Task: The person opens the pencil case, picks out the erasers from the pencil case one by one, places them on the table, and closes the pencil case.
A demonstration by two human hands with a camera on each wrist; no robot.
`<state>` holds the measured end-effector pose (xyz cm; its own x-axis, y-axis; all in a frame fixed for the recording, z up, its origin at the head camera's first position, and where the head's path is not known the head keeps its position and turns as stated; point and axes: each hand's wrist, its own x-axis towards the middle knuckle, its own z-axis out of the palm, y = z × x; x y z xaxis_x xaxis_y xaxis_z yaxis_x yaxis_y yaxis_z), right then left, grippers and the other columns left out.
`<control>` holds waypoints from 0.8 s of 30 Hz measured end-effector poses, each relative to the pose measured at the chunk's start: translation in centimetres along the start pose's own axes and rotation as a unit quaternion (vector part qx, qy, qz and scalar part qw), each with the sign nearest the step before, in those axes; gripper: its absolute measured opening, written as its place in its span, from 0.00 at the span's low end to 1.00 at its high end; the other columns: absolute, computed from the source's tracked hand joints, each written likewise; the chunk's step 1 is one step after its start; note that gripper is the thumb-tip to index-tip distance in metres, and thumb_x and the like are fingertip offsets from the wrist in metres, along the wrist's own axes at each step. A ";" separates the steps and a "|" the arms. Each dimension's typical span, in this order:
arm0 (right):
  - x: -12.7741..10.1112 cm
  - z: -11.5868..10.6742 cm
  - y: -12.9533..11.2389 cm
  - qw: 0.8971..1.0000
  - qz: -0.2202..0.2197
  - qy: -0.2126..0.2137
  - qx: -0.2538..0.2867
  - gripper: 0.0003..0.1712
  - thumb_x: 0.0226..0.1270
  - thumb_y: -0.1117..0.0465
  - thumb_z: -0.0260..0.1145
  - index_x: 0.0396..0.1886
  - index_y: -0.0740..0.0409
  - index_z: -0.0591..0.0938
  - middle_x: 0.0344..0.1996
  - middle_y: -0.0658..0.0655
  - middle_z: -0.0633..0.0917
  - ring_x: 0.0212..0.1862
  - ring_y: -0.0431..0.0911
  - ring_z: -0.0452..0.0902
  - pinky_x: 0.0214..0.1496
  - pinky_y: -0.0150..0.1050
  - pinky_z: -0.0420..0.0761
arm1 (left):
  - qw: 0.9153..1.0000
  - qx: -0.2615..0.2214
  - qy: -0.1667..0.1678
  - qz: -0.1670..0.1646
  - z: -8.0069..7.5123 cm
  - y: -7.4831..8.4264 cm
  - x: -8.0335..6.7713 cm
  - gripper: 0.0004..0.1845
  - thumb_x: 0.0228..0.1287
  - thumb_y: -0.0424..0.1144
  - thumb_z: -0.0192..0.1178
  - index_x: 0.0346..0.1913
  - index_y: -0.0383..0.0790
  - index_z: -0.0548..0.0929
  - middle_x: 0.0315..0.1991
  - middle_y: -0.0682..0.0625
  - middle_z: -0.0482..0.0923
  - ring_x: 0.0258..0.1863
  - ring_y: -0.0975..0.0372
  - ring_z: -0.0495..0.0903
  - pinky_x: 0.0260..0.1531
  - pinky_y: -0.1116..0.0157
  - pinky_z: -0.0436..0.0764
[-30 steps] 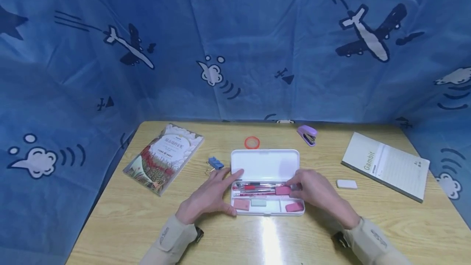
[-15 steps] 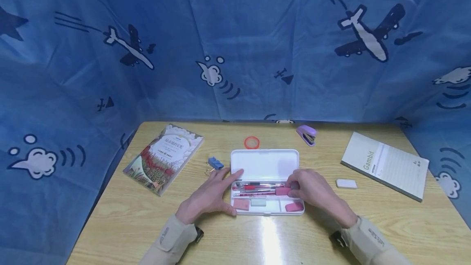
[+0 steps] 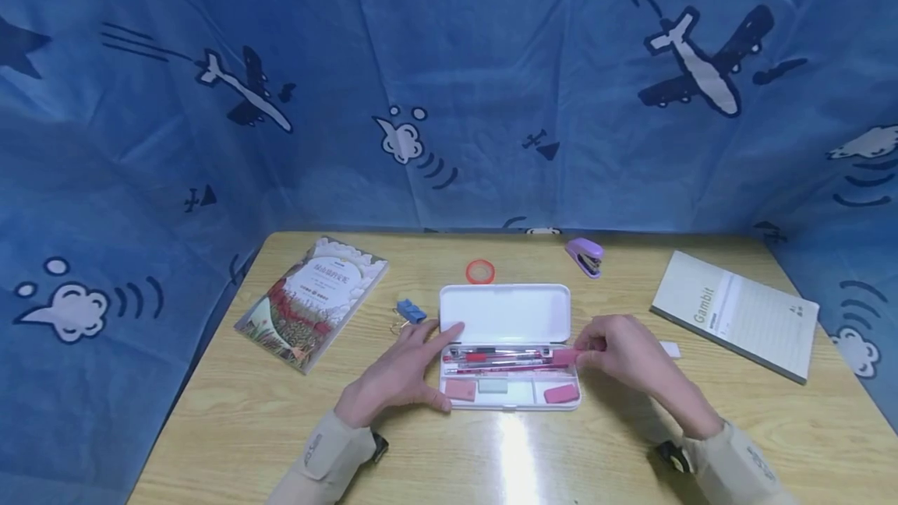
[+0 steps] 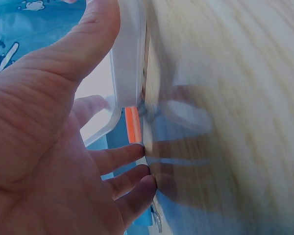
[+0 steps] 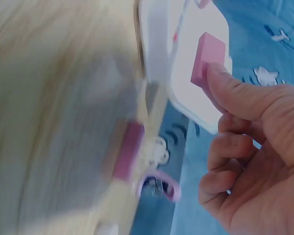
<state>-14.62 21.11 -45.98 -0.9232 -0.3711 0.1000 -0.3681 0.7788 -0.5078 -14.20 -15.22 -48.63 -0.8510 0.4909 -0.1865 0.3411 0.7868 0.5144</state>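
Observation:
An open white pencil case [image 3: 506, 314] lies on the table, its lid raised at the back. Its tray holds a red-capped pen [image 3: 477, 358] among other pens, a salmon eraser [image 3: 459, 389], a pale green eraser [image 3: 493, 386] and a pink eraser [image 3: 561, 393]. My left hand [image 3: 396, 380] rests at the case's left side, fingers spread; the left wrist view shows its fingers [image 4: 120, 159] extended down to the table. At the right end, my right hand [image 3: 620, 353] pinches another pink eraser [image 5: 208, 55] between thumb and fingertips, over the tray's edge.
Behind the case are a red tape roll [image 3: 480, 271] and a purple stapler [image 3: 585, 257]. A blue binder clip [image 3: 411, 310] and a book [image 3: 316, 298] lie left. A white eraser [image 3: 670, 349] and notebook [image 3: 735, 316] lie right. A blurred pink block [image 5: 129, 152] stands near the case.
My right hand has moved right, drawing the pink eraser from above the pens to the tray's right end. It now partly covers the white eraser. The left hand stays put.

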 end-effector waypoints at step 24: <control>-5.3 -1.9 4.0 0.997 0.077 -0.032 0.002 0.06 0.49 0.60 0.81 0.26 0.47 0.90 0.16 0.40 0.78 0.23 0.33 0.64 0.25 0.31 0.66 | 1.000 0.004 0.002 0.003 0.1 0.0 0.1 0.64 0.40 0.58 0.81 0.81 0.62 0.54 0.81 0.40 0.51 0.78 0.42 0.53 0.73 0.40 0.66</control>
<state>-11.41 27.17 -46.90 -0.9597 -0.2789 -0.0332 -0.2224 0.8267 -0.5169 -14.25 -15.14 -48.73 -0.8511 0.4934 -0.1796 0.3487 0.7868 0.5092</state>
